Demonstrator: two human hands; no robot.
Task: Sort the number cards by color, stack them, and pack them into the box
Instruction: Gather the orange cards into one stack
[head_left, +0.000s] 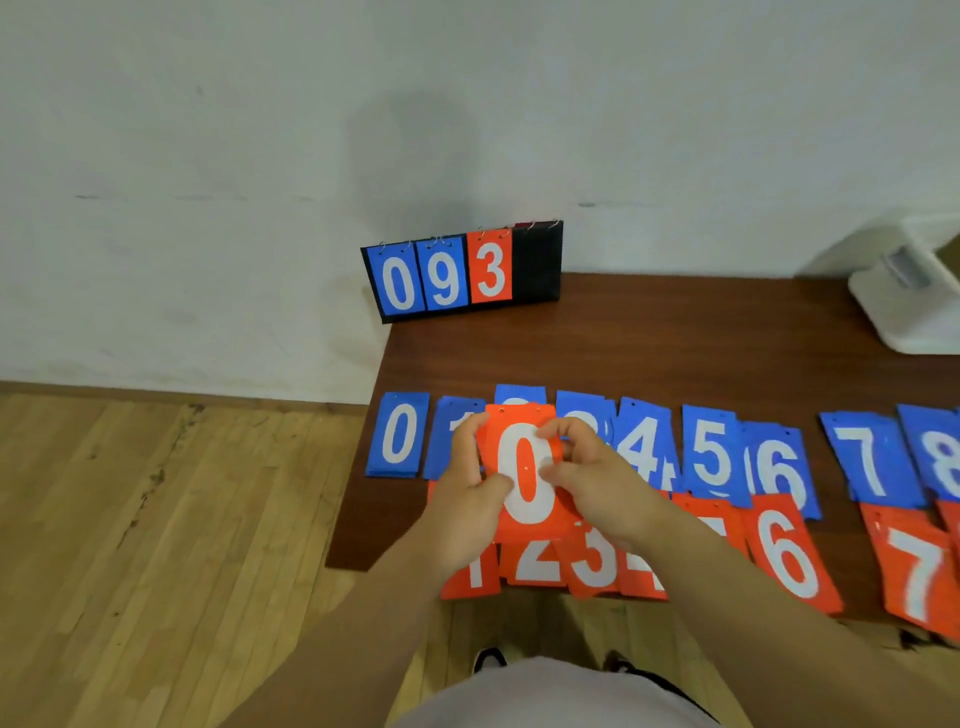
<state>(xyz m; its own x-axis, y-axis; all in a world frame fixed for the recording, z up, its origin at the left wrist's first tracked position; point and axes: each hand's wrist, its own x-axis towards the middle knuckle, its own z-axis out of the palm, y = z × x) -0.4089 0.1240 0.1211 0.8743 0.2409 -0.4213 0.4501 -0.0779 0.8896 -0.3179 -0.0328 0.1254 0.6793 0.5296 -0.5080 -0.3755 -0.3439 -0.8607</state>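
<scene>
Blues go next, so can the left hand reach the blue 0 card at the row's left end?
Probably yes: the blue 0 card lies uncovered just beside the left hand, but that hand must first release the red 0 card it grips.

Light: even, soft, moderately bright, apparently cast from behind the camera. Shadows: one broad, faint grey patch lay on the wall (415, 145) above the scoreboard (462, 273). Focus: the red 0 card (527, 483) at centre read fairly crisp; the red 7 card (914, 571) and blue 8 card (940, 457) at the right edge were smeared. Distortion: skirting (182, 397) and floorboards (156, 519) bowed and splayed toward the left edge. Overall grain was slightly soft.
</scene>
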